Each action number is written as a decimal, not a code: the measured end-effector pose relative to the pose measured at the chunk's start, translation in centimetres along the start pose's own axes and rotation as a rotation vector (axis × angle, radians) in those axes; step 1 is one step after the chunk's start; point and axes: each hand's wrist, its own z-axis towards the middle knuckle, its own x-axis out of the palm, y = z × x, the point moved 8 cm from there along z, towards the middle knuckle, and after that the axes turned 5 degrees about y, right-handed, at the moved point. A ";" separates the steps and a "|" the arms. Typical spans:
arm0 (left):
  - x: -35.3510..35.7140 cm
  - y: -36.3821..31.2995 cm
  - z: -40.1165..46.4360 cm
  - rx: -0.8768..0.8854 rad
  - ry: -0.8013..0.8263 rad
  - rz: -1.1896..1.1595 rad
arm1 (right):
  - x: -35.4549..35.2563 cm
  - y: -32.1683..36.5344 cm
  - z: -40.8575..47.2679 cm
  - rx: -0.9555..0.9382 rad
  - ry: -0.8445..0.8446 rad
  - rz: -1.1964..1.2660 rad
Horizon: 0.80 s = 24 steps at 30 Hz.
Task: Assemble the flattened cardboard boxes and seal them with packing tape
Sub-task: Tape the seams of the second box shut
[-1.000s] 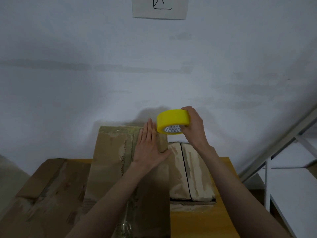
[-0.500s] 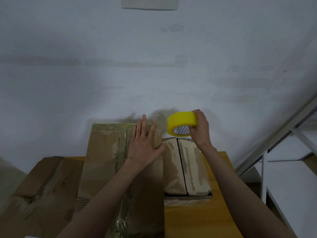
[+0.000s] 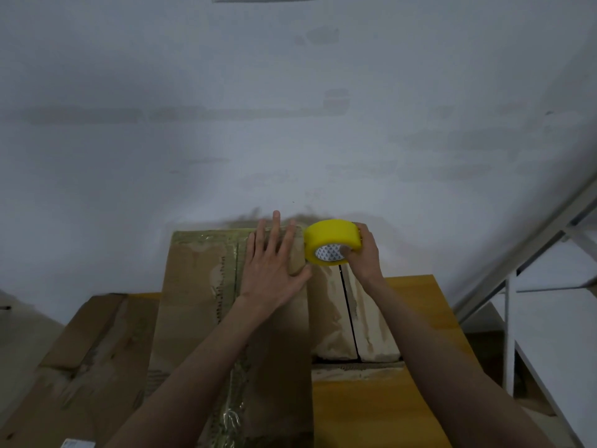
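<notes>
Yellow tape roll (image 3: 332, 242) gripped in right hand (image 3: 363, 253), at box (image 3: 226, 305) far right corner. Left hand (image 3: 274, 270) spread flat, pressing box top on worktop (image 3: 371, 412).

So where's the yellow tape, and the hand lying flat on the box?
yellow tape (image 3: 332, 236): head view, on the roll's yellow outer band.
left hand (image 3: 271, 273): head view, on the back of the hand.
box (image 3: 193, 286): head view, on its bare top face.

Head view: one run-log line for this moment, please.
left hand flat on cardboard box | right hand grips yellow tape roll at box's far edge | second box beside
</notes>
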 end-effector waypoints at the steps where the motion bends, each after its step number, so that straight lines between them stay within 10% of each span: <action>1: 0.1 0.0 0.0 0.001 -0.002 -0.005 | -0.1 0.0 0.1 -0.003 0.008 0.006; 24: 1.0 0.1 0.3 0.077 0.032 -0.029 | 0.0 -12.6 -23.8 0.454 0.028 -0.390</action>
